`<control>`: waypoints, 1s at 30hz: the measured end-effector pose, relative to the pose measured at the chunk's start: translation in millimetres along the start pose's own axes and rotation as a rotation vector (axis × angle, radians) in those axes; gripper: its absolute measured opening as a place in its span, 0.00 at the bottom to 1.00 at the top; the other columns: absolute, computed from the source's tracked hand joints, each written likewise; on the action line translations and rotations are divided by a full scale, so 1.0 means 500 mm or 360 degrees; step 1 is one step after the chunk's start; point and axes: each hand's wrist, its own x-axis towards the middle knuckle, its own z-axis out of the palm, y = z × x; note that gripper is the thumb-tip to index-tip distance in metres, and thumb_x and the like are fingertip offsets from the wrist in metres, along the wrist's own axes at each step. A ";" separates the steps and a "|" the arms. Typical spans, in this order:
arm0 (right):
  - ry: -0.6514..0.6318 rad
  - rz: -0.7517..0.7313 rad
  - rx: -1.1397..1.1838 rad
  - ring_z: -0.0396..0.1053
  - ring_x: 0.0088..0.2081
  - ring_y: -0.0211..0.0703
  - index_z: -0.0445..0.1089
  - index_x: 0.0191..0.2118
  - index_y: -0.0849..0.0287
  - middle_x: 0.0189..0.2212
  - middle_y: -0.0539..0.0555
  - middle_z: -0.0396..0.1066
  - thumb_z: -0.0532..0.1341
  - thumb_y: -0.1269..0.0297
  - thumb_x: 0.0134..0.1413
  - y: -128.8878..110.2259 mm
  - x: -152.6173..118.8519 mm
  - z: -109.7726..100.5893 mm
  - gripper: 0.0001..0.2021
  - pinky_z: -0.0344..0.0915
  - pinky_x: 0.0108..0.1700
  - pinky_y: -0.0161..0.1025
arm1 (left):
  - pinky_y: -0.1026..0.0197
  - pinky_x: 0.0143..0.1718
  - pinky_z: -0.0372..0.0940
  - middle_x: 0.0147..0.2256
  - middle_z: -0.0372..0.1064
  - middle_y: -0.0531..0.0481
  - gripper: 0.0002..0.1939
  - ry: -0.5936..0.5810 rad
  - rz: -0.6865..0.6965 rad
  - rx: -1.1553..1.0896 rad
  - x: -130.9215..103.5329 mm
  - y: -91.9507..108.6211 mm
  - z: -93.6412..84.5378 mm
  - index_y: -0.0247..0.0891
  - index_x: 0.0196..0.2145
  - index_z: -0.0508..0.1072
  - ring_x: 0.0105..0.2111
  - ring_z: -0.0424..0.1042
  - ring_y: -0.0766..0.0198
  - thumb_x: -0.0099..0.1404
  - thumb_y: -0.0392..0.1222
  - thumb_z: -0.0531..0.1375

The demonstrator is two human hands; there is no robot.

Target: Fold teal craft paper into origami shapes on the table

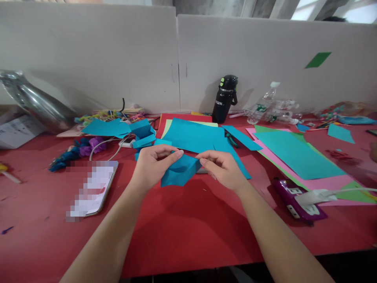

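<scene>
Between my hands, a folded piece of blue paper (180, 173) is held up over the red table. My left hand (156, 163) pinches its upper left side between thumb and fingers. At the paper's right corner, my right hand (222, 167) has its thumb and forefinger closed on the edge. Just behind lie a large blue sheet (191, 135) and a heap of folded blue pieces (143, 135). Scissors with dark handles (232, 139) are partly covered by a blue strip (243, 137).
On the left are a phone (101, 188), a steel jug (44, 102) and blue and purple craft pieces (76, 151). A black bottle (225, 100) and clear plastic bottles (263, 104) stand near the partition. To the right lie coloured sheets (300, 153) and a purple power strip (300, 202) with a white plug.
</scene>
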 end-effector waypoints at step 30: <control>0.0249 -0.0166 -0.0154 0.60 0.25 0.36 0.72 0.35 0.58 0.23 0.48 0.64 0.60 0.53 0.64 0.004 0.001 0.013 0.13 0.61 0.27 0.34 | 0.59 0.41 0.73 0.46 0.78 0.41 0.24 -0.0128 -0.0127 -0.0294 0.004 -0.003 0.002 0.39 0.49 0.78 0.47 0.77 0.52 0.63 0.57 0.65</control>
